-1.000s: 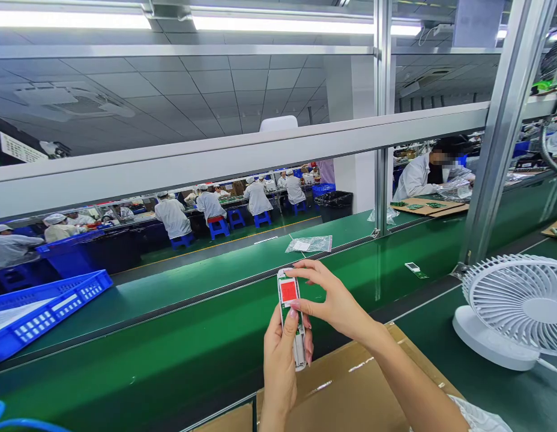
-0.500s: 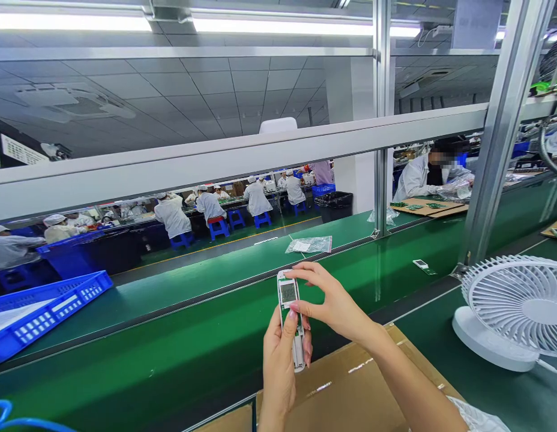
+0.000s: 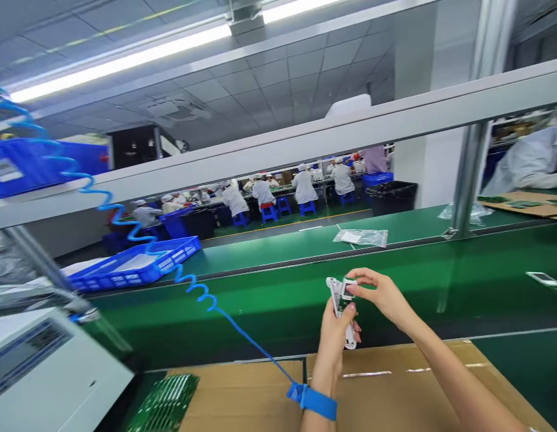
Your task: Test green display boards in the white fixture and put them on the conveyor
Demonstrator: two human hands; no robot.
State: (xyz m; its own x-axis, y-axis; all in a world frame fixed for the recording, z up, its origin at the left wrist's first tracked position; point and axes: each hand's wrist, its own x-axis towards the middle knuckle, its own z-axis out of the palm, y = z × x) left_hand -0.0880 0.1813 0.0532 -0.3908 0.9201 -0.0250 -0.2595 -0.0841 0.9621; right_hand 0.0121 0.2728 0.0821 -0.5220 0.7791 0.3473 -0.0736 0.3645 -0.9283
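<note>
My left hand (image 3: 335,330) is closed around a slim white plastic housing (image 3: 350,339), which I hold tilted above the cardboard. My right hand (image 3: 382,297) pinches a small display module (image 3: 349,289) with a white frame between thumb and fingertips. The display stands off to the right of the housing's upper end, so the inside of the white shell shows there. Part of a green circuit board is visible below the display, beside my left thumb. A blue wrist strap (image 3: 321,403) with a coiled cord circles my left wrist.
Brown cardboard (image 3: 242,390) covers the bench, with green circuit boards (image 3: 165,399) at its left. A white machine (image 3: 62,372) stands at far left. Beyond are a blue tray (image 3: 134,277), a plastic bag (image 3: 368,237) and a display board (image 3: 544,279). The blue coiled cord (image 3: 237,324) crosses the green belt.
The display has tilted away from the housing under my right fingers; before, it lay flat along it. The view has swung left, bringing in the wrist strap, cord and white machine.
</note>
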